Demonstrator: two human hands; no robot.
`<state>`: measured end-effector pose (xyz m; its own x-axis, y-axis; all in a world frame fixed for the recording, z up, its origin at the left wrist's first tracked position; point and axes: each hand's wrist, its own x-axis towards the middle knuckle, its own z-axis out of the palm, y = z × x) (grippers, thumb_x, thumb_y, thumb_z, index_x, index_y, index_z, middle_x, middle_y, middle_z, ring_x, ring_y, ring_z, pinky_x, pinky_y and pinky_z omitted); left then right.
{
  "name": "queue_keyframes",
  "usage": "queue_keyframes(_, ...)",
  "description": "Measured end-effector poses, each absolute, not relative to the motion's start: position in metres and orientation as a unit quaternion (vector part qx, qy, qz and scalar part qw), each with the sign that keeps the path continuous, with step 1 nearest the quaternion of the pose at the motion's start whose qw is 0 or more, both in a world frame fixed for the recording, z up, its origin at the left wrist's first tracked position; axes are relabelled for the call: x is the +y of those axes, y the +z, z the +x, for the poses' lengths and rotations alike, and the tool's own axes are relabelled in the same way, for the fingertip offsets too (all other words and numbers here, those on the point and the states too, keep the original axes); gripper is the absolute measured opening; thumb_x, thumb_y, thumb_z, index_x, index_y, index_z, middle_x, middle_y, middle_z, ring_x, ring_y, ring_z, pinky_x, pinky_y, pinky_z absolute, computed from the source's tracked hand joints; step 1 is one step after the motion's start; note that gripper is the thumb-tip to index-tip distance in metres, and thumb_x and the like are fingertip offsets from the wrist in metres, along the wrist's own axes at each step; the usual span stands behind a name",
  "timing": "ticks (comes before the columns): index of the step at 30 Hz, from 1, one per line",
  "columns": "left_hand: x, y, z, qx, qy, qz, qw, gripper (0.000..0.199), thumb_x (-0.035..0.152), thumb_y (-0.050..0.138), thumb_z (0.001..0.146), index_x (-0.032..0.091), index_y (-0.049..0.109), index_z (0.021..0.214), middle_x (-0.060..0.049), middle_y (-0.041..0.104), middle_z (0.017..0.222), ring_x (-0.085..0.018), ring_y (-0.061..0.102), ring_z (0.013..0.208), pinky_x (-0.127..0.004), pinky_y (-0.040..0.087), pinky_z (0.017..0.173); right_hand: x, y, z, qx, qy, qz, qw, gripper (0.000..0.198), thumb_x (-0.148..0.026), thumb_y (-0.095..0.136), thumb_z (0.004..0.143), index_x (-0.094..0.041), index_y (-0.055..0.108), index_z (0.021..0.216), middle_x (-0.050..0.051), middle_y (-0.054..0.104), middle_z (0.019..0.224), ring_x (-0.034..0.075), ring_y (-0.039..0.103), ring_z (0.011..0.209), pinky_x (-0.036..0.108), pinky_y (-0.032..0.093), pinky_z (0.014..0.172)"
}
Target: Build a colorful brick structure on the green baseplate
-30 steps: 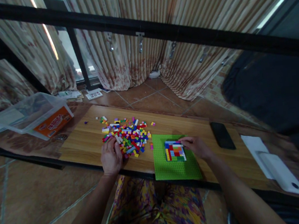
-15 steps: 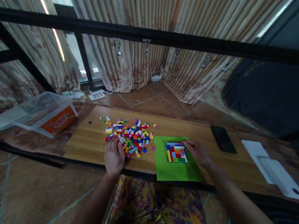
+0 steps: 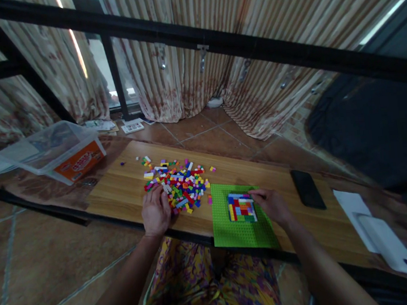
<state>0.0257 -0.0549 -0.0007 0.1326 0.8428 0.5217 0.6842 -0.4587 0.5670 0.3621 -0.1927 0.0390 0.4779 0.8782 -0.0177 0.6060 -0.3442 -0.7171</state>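
A heap of small toy bricks (image 3: 183,186) in many colours lies spread on the wooden board. My left hand (image 3: 156,211) rests at the heap's near left edge, its fingers curled down among the bricks. Whatever is under those fingertips is hidden. To the right, a green studded baseplate (image 3: 231,235) carries a low, roughly square build of bricks (image 3: 241,208) in red, blue, yellow, white and orange. Thumb and fingers of my right hand (image 3: 271,206) are pinched together at the build's far right corner. Anything in that pinch is too small to make out.
A dark phone (image 3: 307,189) lies on the wooden board (image 3: 116,192), right of the baseplate. Farther right are white sheets and a white object (image 3: 390,244). At the left stands a clear plastic box (image 3: 67,148) with an orange label. A black bar (image 3: 191,43) crosses beyond the table.
The view has shifted slightly. My right hand stays pinched at the corner of the build, with its fingers a touch farther from it. The left hand has hardly moved.
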Motion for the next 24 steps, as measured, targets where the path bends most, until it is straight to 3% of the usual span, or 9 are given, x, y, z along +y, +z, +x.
queue_keyframes(5,-0.0565,0.0024,0.0263,0.514,0.410,0.747,0.096,0.033,0.033,0.037,0.096,0.015,0.061,0.111,-0.013,0.065,0.116,-0.026,0.056,0.115,-0.043,0.044,0.100,-0.1904,0.0399,0.3631,-0.448,0.248,-0.782,0.355,0.029,-0.044,0.063,0.069,-0.022,0.078,0.081,0.006,0.076,0.083,0.024,0.068,0.078,0.034,0.050,0.073)
queue_keyframes(12,-0.0553,0.0001,0.0264,0.514,0.414,0.746,0.089,0.034,0.033,0.037,0.096,0.014,0.062,0.110,-0.014,0.066,0.114,-0.027,0.058,0.111,-0.044,0.045,0.099,-0.1907,0.0404,0.3620,-0.403,0.335,-0.763,0.377,0.041,-0.049,0.070,0.063,-0.015,0.077,0.085,0.003,0.066,0.059,0.015,0.054,0.055,0.029,0.042,0.055)
queue_keyframes(24,-0.0557,0.0006,0.0275,0.513,0.415,0.748,0.075,0.034,0.032,0.038,0.096,0.013,0.063,0.110,-0.014,0.066,0.114,-0.027,0.059,0.110,-0.044,0.047,0.098,-0.1916,0.0405,0.3577,-0.413,0.319,-0.769,0.370,0.039,-0.050,0.069,0.065,-0.016,0.077,0.082,0.004,0.070,0.068,0.017,0.058,0.062,0.028,0.042,0.058)
